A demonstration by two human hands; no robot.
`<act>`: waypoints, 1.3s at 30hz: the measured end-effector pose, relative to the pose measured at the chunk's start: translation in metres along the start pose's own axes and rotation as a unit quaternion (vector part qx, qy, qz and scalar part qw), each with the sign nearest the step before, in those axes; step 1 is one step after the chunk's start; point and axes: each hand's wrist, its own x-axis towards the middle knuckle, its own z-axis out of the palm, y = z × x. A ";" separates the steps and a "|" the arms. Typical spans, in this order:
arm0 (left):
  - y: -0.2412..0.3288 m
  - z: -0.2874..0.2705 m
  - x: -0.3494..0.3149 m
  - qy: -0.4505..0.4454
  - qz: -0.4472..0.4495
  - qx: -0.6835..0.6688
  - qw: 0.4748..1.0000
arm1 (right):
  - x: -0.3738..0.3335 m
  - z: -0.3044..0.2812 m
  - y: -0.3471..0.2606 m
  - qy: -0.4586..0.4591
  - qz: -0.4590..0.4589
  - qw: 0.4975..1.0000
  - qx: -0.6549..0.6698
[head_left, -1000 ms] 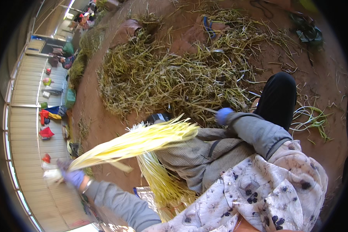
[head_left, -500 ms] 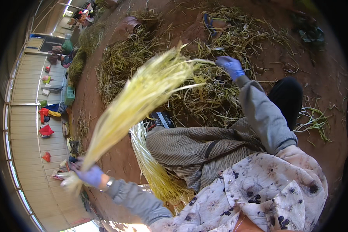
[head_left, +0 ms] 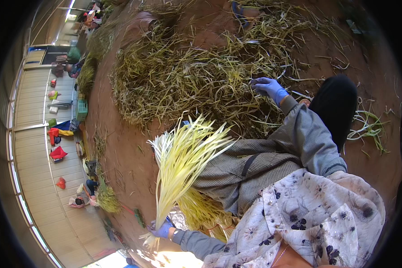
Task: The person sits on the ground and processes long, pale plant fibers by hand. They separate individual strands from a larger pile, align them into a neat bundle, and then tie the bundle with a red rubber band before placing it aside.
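My left hand (head_left: 163, 228), in a purple glove, grips a bunch of yellow chives (head_left: 183, 165) near the stalk ends. The long pale leaves fan up and to the right, over a second bundle (head_left: 205, 206) that lies beside my leg. White stalks of that bundle show at its far end, and part of it is hidden. Above the near right edge of a heap of discarded leaves (head_left: 187, 80) is my right hand (head_left: 269, 88), gloved in purple too. Its fingers reach leftward, loosely bent, with nothing visible in them.
My bent leg in checked cloth (head_left: 228, 176) and a dark-clad knee (head_left: 337, 107) border the heap. Loose green-white stalks (head_left: 366, 131) lie on the brown floor at right. A green crate (head_left: 81, 110) stands by the wall at left. Another person (head_left: 71, 67) is farther off.
My left hand has brought the bunch down and to the right, over the bundle beside my leg. The pale strand at my right hand no longer shows; that hand has lowered slightly.
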 end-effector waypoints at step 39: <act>-0.007 -0.013 -0.025 -0.056 -0.081 -0.020 0.995 | -0.128 0.120 -0.021 -0.317 -0.191 0.680 -0.634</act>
